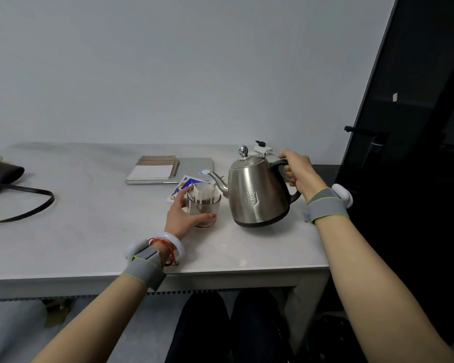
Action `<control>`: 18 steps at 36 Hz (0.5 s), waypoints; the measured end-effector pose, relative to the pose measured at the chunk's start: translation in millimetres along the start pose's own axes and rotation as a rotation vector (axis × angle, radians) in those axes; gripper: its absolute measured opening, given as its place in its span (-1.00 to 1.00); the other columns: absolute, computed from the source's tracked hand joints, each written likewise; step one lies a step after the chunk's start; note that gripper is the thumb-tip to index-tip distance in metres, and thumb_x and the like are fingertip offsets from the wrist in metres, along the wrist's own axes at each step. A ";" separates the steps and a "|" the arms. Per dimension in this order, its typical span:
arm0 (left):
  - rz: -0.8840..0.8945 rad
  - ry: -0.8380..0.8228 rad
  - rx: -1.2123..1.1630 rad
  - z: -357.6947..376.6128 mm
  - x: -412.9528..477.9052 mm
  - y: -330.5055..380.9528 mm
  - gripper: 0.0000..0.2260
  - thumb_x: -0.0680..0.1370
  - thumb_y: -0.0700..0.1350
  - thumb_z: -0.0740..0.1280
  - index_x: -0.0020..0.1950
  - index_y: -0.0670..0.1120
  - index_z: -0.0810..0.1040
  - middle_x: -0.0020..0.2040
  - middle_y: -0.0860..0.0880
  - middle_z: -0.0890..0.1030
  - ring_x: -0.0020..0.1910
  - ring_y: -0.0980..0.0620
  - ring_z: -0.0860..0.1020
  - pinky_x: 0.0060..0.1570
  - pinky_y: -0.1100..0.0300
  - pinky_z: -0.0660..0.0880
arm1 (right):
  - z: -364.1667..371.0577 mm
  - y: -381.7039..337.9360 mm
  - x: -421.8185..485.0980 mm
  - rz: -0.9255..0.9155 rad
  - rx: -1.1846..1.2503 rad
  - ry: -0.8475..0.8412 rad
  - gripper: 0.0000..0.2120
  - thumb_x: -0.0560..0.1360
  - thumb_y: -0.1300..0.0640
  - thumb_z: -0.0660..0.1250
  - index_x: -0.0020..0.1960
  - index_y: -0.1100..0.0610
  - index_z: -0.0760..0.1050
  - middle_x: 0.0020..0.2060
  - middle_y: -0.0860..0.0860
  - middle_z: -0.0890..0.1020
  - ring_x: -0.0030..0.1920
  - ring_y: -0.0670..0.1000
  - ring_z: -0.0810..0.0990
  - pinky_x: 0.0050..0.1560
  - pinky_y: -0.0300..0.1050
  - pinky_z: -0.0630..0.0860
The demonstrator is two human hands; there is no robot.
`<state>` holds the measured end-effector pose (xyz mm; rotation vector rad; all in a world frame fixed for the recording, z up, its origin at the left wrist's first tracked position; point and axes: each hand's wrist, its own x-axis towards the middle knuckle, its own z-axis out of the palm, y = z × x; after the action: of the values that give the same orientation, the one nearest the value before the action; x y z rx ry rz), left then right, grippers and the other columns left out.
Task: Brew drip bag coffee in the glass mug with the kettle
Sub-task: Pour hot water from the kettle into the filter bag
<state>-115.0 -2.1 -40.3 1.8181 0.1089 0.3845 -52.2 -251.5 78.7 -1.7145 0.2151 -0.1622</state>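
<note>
Far off to the left of the left hand [186, 213], a dark bag [0, 176] lies on the pale desk [89, 231] with its strap looping out toward the near edge. The left hand is wrapped around the glass mug [204, 209], fingers on its far side and thumb across its front, gripping it where it stands on the desk. A drip bag [203, 193] sits open in the mug's mouth. Beyond this hand lie a spiral notebook [152, 169] and, just behind the mug, a torn colourful sachet [181, 188]. Immediately right of the mug is the steel kettle [257, 195], tilted a little, its spout pointing at the drip bag and ending just beside it. The right hand [298, 171] is clenched around the kettle's handle at the kettle's right side. Both wrists wear grey straps.
</note>
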 end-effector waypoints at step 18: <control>-0.019 -0.036 -0.024 0.2 1.8 -3.1 -0.10 -0.01 0.11 0.60 0.30 0.14 0.38 0.26 -0.08 0.52 0.28 -0.04 0.44 0.30 -0.07 0.41 | 4.1 1.1 4.5 0.002 0.020 -0.008 -0.77 0.42 0.12 0.24 -0.35 0.06 0.25 -0.70 -0.08 0.21 -0.68 -0.06 0.09 -0.50 -0.30 0.06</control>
<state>-112.9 -0.9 -43.0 1.7979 0.0963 0.3382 -47.0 -248.7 76.9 -1.6947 0.2090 -0.1556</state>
